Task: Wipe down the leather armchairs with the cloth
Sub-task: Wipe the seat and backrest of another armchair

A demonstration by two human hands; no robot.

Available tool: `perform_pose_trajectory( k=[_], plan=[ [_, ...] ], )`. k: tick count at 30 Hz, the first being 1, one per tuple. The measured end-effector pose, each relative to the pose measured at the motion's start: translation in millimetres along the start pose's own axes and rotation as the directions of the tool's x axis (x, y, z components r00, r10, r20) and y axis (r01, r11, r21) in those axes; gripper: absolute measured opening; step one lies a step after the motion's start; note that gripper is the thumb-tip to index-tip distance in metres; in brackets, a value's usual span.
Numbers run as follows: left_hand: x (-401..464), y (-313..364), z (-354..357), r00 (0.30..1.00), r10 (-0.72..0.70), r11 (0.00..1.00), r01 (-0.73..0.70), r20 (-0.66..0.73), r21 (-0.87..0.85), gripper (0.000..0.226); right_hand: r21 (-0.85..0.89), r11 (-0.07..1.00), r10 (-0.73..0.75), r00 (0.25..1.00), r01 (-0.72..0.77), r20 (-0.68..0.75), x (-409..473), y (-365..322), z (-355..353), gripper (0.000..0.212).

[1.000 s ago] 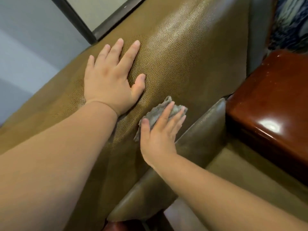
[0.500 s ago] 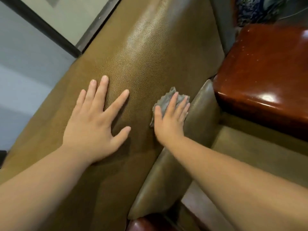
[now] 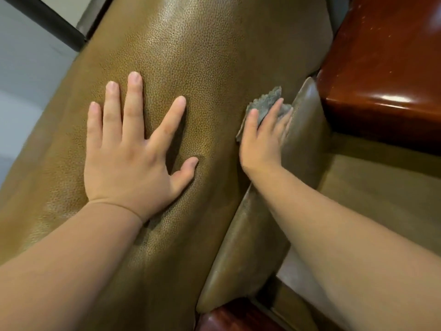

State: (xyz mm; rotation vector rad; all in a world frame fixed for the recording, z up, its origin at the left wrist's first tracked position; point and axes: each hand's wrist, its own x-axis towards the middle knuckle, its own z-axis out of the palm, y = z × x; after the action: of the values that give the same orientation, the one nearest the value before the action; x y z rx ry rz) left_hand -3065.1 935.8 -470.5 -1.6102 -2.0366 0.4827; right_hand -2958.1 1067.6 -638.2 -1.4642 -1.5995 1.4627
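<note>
Left hand (image 3: 133, 158) splayed flat on the pebbled olive leather armchair (image 3: 202, 68); right hand (image 3: 262, 144) presses a crumpled grey cloth (image 3: 265, 103) flat-fingered against it.

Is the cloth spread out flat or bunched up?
Bunched up: the grey cloth shows crumpled, ragged edges past the straight fingers of the right hand pressing it to the armchair.

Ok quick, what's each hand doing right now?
Left hand: open, fingers spread flat on the leather armchair.
Right hand: open, straight fingers pressing the grey cloth against the armchair.
</note>
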Motion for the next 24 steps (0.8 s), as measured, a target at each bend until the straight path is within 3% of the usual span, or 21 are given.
perform_pose_trajectory(
  k=[2,6,7,9,11,14,17,19,20,22,24],
  plan=[
    [-2,2,0,1.000,-0.009,1.000,0.009,-0.002,0.004,0.084,-0.043,0.997,-0.061,0.998,0.061,-0.007,-26,8,9,0.081],
    [-1,0,-2,1.000,-0.004,1.000,0.004,-0.003,-0.005,0.084,-0.085,0.982,-0.137,0.948,0.168,0.287,-123,37,16,0.092],
    [-1,0,-1,1.000,-0.009,1.000,0.009,-0.005,-0.010,0.084,-0.098,0.979,-0.145,0.946,0.180,0.289,-114,39,14,0.095],
    [-1,0,-1,1.000,-0.014,1.000,0.014,-0.015,-0.022,0.085,-0.045,0.987,-0.149,0.977,0.157,0.154,-57,25,8,0.095],
    [-2,0,2,1.000,-0.002,1.000,0.002,-0.031,-0.014,0.084,0.008,1.000,-0.027,1.000,0.027,-0.015,14,-1,-3,0.086],
    [-1,2,2,1.000,-0.004,1.000,0.004,-0.031,-0.011,0.084,-0.052,0.998,0.011,0.993,-0.017,-0.116,23,-4,2,0.084],
    [-1,1,0,0.999,-0.010,1.000,0.010,-0.031,-0.002,0.085,-0.059,0.993,-0.095,0.991,0.101,0.096,-90,16,23,0.087],
    [-1,1,0,1.000,0.002,1.000,-0.002,-0.009,0.005,0.085,-0.154,0.979,-0.078,0.943,0.134,0.324,-158,27,29,0.086],
    [-1,2,0,1.000,-0.001,1.000,0.001,-0.005,0.005,0.086,-0.190,0.971,-0.066,0.926,0.145,0.371,-164,31,27,0.085],
    [-1,3,0,1.000,-0.016,1.000,0.016,-0.004,0.026,0.087,-0.149,0.979,-0.092,0.951,0.141,0.293,-127,27,25,0.090],
    [-1,2,1,1.000,-0.010,1.000,0.010,0.002,0.026,0.087,-0.061,0.997,-0.043,0.997,0.047,0.070,-64,9,21,0.094]
  ],
)
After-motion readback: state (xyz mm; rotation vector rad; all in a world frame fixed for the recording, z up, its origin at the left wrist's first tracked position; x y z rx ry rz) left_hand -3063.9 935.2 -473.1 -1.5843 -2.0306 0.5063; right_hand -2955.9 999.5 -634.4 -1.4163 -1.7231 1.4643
